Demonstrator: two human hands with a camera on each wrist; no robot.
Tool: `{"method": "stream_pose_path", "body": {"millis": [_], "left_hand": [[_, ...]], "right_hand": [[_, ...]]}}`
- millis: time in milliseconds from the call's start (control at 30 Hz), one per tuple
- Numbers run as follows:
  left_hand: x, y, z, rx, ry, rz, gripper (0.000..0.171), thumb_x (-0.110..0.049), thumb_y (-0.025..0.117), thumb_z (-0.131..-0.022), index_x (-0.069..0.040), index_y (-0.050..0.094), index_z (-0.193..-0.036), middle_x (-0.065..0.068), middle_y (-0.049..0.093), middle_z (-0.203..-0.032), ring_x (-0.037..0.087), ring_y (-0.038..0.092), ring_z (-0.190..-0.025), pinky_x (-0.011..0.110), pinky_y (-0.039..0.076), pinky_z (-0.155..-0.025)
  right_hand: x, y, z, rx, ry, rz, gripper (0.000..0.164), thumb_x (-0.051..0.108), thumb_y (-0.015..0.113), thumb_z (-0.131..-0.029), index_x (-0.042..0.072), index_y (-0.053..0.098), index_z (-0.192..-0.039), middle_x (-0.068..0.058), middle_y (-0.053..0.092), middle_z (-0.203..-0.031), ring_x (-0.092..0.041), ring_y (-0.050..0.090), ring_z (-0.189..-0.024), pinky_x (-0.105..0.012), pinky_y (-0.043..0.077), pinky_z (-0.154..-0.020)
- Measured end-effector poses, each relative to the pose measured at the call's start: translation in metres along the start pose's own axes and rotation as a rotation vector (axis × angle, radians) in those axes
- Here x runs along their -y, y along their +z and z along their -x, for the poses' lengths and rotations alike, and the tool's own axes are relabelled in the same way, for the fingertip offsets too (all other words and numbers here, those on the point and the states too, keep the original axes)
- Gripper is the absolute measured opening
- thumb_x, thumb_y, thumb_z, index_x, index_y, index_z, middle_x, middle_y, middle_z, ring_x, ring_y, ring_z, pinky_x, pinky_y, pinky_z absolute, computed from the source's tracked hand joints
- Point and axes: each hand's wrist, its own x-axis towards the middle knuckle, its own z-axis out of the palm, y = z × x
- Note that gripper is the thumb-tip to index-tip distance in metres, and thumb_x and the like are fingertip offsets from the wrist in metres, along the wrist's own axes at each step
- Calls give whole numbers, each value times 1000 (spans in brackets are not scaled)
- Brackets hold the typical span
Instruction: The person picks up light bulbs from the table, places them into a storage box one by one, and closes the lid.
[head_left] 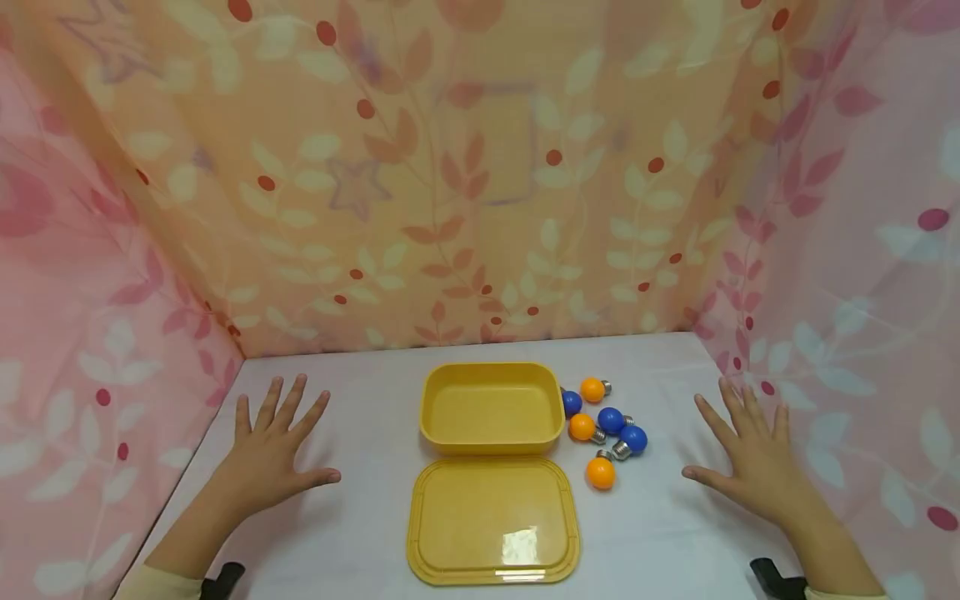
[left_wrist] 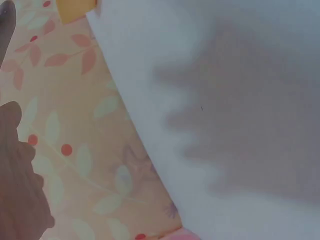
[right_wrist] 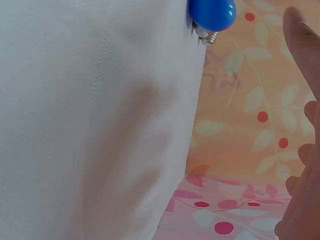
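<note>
A yellow plastic box point(head_left: 491, 407) stands open in the middle of the white table point(head_left: 360, 525), its flat yellow lid point(head_left: 493, 518) lying just in front of it. Right of the box lie several small bulbs, some orange point(head_left: 601, 472), some blue point(head_left: 633, 438); one blue bulb point(right_wrist: 212, 13) shows in the right wrist view. My left hand point(head_left: 273, 454) hovers flat with spread fingers left of the box, holding nothing. My right hand point(head_left: 750, 462) is spread the same way right of the bulbs, also empty.
Leaf-patterned cloth walls point(head_left: 480, 192) close in the table at the back and on both sides. A corner of the yellow box point(left_wrist: 75, 9) shows in the left wrist view. Dark wrist mounts point(head_left: 772, 577) sit at the bottom edge.
</note>
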Motion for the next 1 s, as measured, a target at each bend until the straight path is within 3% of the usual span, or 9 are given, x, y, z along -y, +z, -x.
{"method": "stream_pose_path", "body": {"millis": [167, 367, 467, 633, 833, 1000], "left_hand": [[-13, 13, -5, 57, -19, 130, 118, -84, 63, -77, -26, 13, -167, 8, -12, -173, 36, -20, -156, 72, -24, -114], [-23, 16, -17, 50, -32, 207, 120, -82, 66, -77, -28, 9, -167, 8, -13, -173, 37, -19, -156, 71, -22, -116], [-33, 19, -25, 51, -63, 338, 119, -70, 74, -80, -26, 6, -167, 13, -7, -173, 42, -14, -157, 76, -12, -117], [-57, 33, -42, 118, -87, 652, 116, -49, 80, -85, -24, 2, -167, 18, 0, -172, 48, -7, -156, 81, 3, -115], [-72, 39, -71, 78, -59, 746, 112, -46, 81, -86, -27, 6, -167, 9, 1, -173, 43, -5, -158, 80, 7, -116], [-82, 42, -82, 92, -151, 864, 105, -44, 78, -90, -32, 7, -166, 4, 3, -174, 38, -3, -159, 78, 8, -118]], "right_hand": [[-2, 1, 3, -20, 9, -28, 118, 66, 82, -72, 29, 20, -166, -14, 3, -173, -36, -11, -159, -77, -17, -114], [2, 2, -7, -60, -14, -52, 114, 62, 83, -73, 25, 25, -164, -15, 7, -173, -35, -6, -159, -77, -15, -116], [4, 5, -7, -71, 14, -30, 113, 62, 82, -75, 23, 26, -164, -16, 10, -172, -36, -5, -159, -76, -13, -117], [3, 12, 1, -82, 63, -26, 112, 61, 81, -75, 22, 26, -164, -15, 10, -172, -34, -4, -160, -77, -9, -118], [4, 12, -11, -112, 60, -18, 111, 57, 83, -73, 22, 29, -163, -15, 17, -171, -35, 0, -160, -76, -5, -119], [9, 14, -17, -119, 76, -84, 104, 51, 84, -76, 19, 35, -161, -17, 22, -169, -39, 6, -159, -76, -4, -119]]}}
